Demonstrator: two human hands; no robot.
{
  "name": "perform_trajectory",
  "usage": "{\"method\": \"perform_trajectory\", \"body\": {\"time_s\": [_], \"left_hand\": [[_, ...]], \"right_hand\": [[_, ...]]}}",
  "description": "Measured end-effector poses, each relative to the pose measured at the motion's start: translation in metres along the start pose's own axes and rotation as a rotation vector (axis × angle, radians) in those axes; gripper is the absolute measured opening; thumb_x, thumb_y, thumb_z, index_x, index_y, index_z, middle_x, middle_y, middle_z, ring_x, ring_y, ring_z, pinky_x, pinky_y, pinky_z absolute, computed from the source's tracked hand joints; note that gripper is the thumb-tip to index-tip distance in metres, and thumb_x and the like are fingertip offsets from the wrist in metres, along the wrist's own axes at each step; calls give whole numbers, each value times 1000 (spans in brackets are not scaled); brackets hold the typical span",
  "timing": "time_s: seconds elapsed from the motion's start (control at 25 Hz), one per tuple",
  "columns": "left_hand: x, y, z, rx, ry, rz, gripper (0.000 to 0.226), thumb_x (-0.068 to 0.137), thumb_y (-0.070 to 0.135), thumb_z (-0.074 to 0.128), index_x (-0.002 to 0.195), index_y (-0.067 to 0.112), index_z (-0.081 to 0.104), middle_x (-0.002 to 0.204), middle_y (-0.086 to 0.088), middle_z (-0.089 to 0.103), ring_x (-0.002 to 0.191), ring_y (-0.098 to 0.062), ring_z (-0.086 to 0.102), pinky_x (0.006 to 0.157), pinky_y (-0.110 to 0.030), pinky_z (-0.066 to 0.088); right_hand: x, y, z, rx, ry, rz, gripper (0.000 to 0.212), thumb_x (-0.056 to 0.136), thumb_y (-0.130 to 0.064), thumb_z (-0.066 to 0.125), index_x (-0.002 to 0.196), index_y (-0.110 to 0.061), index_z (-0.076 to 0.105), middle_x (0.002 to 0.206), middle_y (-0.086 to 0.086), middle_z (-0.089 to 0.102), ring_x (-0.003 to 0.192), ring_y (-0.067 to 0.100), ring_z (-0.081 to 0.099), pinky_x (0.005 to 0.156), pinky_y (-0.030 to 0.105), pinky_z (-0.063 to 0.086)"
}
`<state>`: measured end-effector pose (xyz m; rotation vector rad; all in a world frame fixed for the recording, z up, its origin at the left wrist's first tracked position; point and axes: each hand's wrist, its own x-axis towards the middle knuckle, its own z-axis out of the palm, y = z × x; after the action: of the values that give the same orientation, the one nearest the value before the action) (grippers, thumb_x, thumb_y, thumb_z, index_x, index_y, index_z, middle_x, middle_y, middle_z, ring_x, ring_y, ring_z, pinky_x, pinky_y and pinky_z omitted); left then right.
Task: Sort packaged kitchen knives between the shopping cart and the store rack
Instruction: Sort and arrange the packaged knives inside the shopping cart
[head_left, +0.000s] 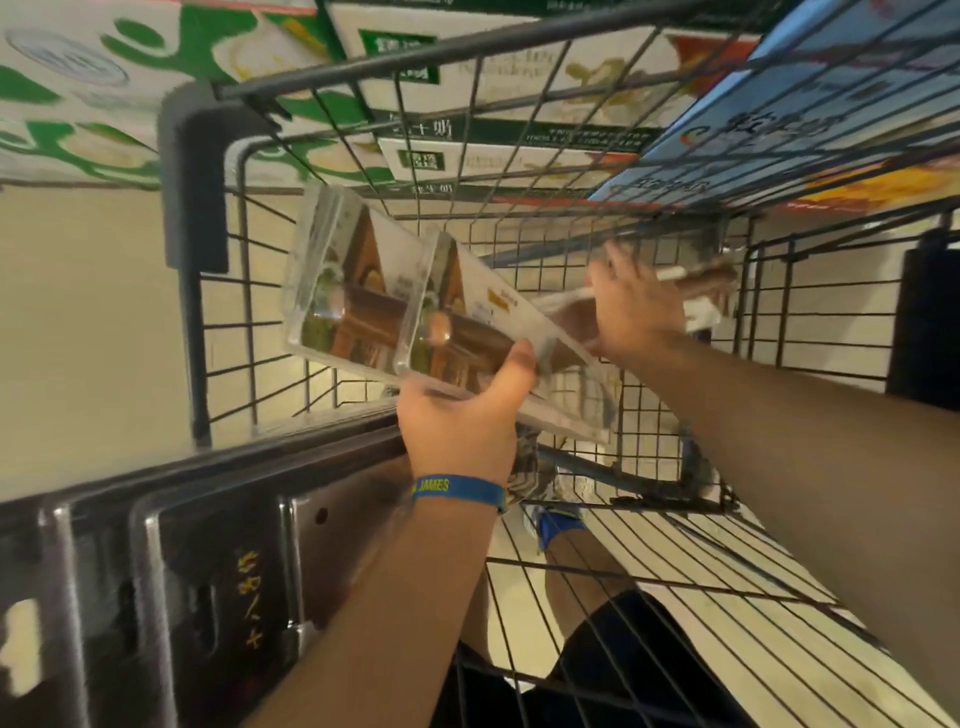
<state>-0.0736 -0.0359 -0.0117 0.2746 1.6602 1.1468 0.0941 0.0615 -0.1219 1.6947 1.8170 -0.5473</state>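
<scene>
Packs: 2 clear knife packs (363, 312) side by side, held over the shopping cart (218, 322), left of middle.
Left hand (462, 431): grips their near edge, thumb on top.
Right hand (634, 306): at their right end, by a blurred pack (711, 275); I cannot tell its grip.
Handling: likely light, stiff, slick plastic; best taken by the edges.
Axis: far left to near right; blade direction unclear.

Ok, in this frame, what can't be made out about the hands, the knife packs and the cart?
Head view only.
1. Right hand: motion blur; whether it grips or just touches the far pack is unclear.
2. Clear packs gripped by the left hand: glare and blur hide the blades and label print.
3. Cart: its floor is largely behind the packs and arms.
</scene>
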Motion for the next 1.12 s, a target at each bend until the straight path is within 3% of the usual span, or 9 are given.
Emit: {"method": "perform_trajectory", "body": {"time_s": [0.16, 0.28, 0.36, 0.48, 0.6, 0.72, 0.84, 0.96, 1.12], "left_hand": [[-4, 7, 2, 80, -37, 15, 31, 65, 29, 86, 72, 55, 71, 73, 21, 73, 68, 4, 70, 58, -9, 51], [-4, 4, 3, 61, 1, -56, 18, 63, 31, 88, 61, 24, 72, 62, 15, 69, 56, -3, 64, 54, -14, 50], [-6, 4, 1, 61, 44, -74, 34, 55, 36, 90, 59, 21, 59, 57, 15, 64, 52, -6, 58, 51, -17, 49], [-11, 0, -4, 20, -25, -57, 18, 69, 14, 89, 73, 18, 71, 78, 9, 76, 73, -7, 73, 65, -17, 56], [-16, -2, -11, -8, -21, -56, 20, 73, 12, 86, 82, 28, 78, 87, 9, 78, 83, -9, 74, 71, -22, 58], [-13, 0, -8, 14, 59, -79, 42, 63, 28, 88, 100, 17, 70, 93, 9, 77, 90, -10, 73, 81, -32, 59], [-13, 7, -6, 31, 105, -134, 62, 50, 47, 87, 102, 22, 64, 87, 19, 74, 80, 1, 71, 66, -14, 55], [-13, 13, -7, 56, 119, -175, 47, 63, 34, 90, 99, 27, 62, 86, 12, 74, 75, 6, 68, 57, -5, 50], [-10, 22, -6, 77, 205, -252, 59, 70, 31, 88, 121, 19, 62, 100, 4, 71, 88, -9, 69, 75, -24, 55]], "right_hand": [[-5, 5, 4, -35, 66, -8, 86, 72, -48, 89, 139, -20, 44, 136, 8, 51, 125, 31, 51, 96, 47, 48], [2, 1, -1, -134, 91, -48, 84, 70, -52, 88, 138, -23, 47, 135, 8, 49, 127, 29, 46, 97, 45, 43], [10, -2, -14, -107, 143, -16, 80, 69, -50, 89, 131, -18, 50, 130, 9, 51, 120, 29, 50, 92, 43, 46], [3, 1, -37, 173, 375, 137, 40, 81, -38, 83, 107, -20, 58, 102, 4, 62, 90, 24, 61, 70, 34, 44], [-41, 1, -50, 477, 506, 176, 19, 86, -20, 79, 98, -24, 65, 92, -4, 61, 84, 18, 58, 73, 30, 37], [-102, -4, -60, 831, 660, 264, 18, 90, -28, 78, 104, -18, 75, 97, -8, 67, 83, 11, 63, 67, 21, 41], [-143, -10, -84, 1569, 743, 494, 14, 85, -32, 84, 86, -26, 71, 75, -21, 74, 70, -8, 70, 54, 5, 47], [-165, -8, -112, 1794, 819, 484, 18, 85, -30, 84, 92, -33, 67, 84, -34, 73, 85, -13, 69, 63, 4, 50], [-174, -10, -127, 1876, 816, 364, 27, 84, -26, 85, 103, -32, 67, 95, -31, 75, 93, -8, 70, 70, 6, 53]]}}
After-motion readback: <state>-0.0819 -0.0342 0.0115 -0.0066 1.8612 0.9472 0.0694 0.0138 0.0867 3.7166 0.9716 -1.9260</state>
